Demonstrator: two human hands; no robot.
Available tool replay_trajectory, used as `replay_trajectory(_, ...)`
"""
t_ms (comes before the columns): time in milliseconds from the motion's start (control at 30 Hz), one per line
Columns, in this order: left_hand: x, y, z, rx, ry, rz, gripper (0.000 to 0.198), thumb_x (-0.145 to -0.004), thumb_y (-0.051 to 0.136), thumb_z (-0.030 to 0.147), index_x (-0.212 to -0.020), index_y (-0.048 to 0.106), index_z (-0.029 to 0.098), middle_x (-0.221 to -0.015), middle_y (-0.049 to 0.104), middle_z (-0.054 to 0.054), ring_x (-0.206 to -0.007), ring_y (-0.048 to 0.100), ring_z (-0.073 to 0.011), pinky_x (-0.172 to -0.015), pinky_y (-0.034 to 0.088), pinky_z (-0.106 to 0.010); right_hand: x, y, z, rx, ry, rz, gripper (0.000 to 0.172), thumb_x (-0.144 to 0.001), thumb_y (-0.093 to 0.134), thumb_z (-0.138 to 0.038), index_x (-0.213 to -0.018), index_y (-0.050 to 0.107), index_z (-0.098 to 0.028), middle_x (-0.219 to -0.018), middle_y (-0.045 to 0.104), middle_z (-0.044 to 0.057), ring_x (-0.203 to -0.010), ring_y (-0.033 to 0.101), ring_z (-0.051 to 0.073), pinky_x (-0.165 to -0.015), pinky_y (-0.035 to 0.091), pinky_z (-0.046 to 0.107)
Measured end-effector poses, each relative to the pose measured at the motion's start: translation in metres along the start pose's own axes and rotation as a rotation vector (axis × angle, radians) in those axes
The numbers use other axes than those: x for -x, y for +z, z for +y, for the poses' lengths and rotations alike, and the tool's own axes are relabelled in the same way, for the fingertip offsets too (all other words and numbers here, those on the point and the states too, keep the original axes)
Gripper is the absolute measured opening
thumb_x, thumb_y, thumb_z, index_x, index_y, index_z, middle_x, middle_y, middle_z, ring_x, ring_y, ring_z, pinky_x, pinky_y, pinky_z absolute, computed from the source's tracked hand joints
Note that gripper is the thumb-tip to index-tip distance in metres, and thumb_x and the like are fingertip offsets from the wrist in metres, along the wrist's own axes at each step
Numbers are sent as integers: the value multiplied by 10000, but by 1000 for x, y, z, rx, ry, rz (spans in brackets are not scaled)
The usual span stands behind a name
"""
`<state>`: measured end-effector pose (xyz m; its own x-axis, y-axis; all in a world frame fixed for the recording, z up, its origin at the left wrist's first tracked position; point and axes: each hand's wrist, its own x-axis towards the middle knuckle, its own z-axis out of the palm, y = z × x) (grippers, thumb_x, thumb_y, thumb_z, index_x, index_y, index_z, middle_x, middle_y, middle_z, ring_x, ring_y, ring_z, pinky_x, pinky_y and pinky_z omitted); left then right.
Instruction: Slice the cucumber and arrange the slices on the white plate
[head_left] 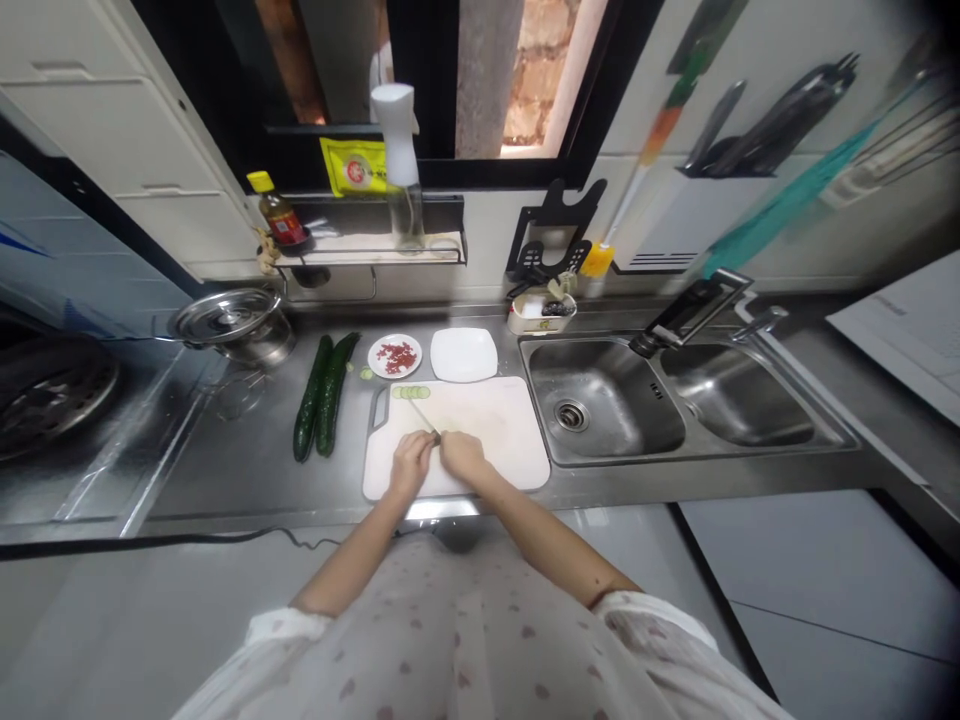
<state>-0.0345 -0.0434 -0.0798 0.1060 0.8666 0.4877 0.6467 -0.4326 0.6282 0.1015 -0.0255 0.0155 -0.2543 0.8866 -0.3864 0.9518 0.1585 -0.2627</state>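
Two hands are meeting over the near-left part of a white cutting board (510, 430). The board is lying on the steel bench (225, 470), just left of the double sink (622, 385).

The right hand (463, 455) is clamping on the handle of a knife (424, 417), with the thin blade pointing far-left across the board. The left hand (411, 464) is sitting just beside the right one, fingers curling down near the base of the blade. Whatever is lying under them is too small to make out, so I cannot tell whether that hand is gripping anything or only pressing.

A short row of cucumber slices (410, 392) is lying along the far-left edge of the board, apart from both hands. Two whole cucumbers (321, 395) are lying side by side on the bench left of the board, touching each other.

Beyond the board, a small round plate (394, 356) is holding chopped red bits. A white square plate (463, 354) is sitting just right of it. One stray slice (365, 372) is lying between the cucumbers and the round plate.

A lidded steel pot (232, 322) is standing at the far left of the bench. A wall shelf (375, 250) above it is carrying a brown sauce bottle (279, 215) with a yellow cap and a tall clear bottle (401, 170) with a white top.
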Motion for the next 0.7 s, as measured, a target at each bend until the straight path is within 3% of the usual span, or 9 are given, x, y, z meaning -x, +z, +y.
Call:
replay_trajectory(400, 1, 2, -1, 14, -17, -10, 209, -911, 484, 197, -990, 676, 203, -995, 679, -80, -962, 599, -196, -872, 494, -376, 35, 7, 18, 45, 22, -57, 305, -883, 380, -106, -1066, 621, -132, -953, 697, 155, -955, 659, 229, -765, 475, 306)
replay_trajectory(700, 1, 2, -1, 2, -10, -11, 221, -916, 467, 202, -994, 674, 204, -992, 679, -83, -946, 602, -199, -856, 499, -381, 22, 8, 12, 38, 16, -34, 292, -889, 391, -113, -1046, 636, -141, -962, 700, 139, -943, 662, 217, -765, 475, 288)
